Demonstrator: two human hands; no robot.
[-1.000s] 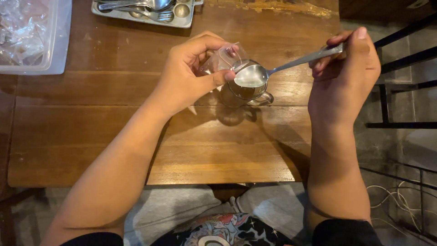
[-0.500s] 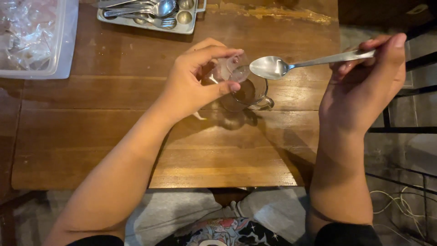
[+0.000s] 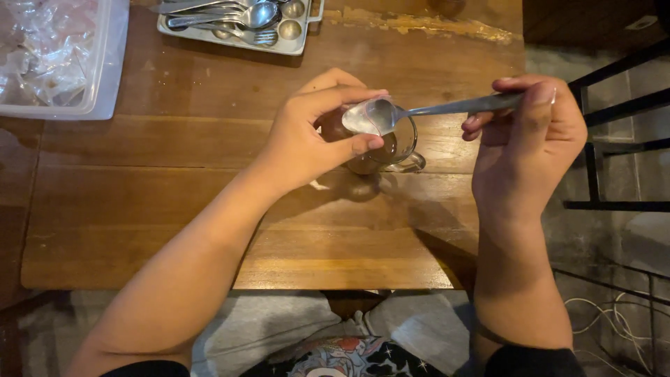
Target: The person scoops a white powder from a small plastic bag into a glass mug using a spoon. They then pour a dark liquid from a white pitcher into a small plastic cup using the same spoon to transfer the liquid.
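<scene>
Metal spoon (image 3: 419,112): handle pinched between right-hand fingers (image 3: 513,105), held near level, bowl just under the left fingertips (image 3: 370,94). Small clear pouch (image 3: 356,119): gripped between left thumb and fingers, touching the spoon bowl. Glass mug (image 3: 394,150): upright, dark liquid inside, directly below both.

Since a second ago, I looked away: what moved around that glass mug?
The right hand lifted the spoon away to the right, then swung its bowl back to the small clear packet pinched in the left hand. The glass mug, cutlery tray and plastic tub stayed put.
</scene>
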